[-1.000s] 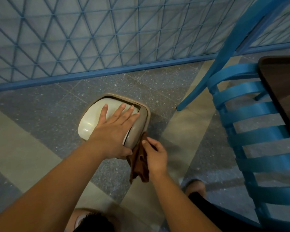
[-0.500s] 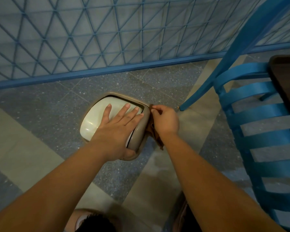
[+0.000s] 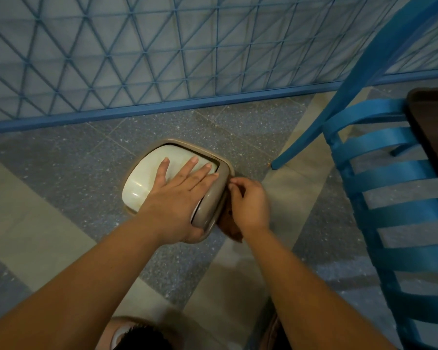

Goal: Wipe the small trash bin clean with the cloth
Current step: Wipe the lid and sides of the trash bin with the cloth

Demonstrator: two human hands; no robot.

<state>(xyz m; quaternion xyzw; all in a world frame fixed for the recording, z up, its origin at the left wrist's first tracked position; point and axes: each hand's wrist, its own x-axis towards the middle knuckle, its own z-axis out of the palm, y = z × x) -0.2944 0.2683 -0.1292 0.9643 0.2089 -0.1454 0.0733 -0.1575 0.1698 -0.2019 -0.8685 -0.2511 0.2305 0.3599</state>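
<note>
Right hand (image 3: pixel 248 205) shifted slightly back along bin's right side, fingers pinching brown cloth (image 3: pixel 229 224) against wall. Left hand (image 3: pixel 177 195) spread flat, steadying floor-standing small trash bin (image 3: pixel 210 208). Side-wiping underway; next stroke likely needs firm downward pressure.

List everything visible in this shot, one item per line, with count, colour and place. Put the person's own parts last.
trash bin: one, tan body with cream lid, on the floor at centre
cloth: one, brown, pressed against the bin's right side
chair: one, blue, slatted, at right
table: one, dark, right edge, only partly seen
lattice screen: one, blue, along the back
floor: grey speckled tiles with beige bands
left hand: flat on the lid, fingers spread
right hand: closed on the cloth at the bin's right side
</note>
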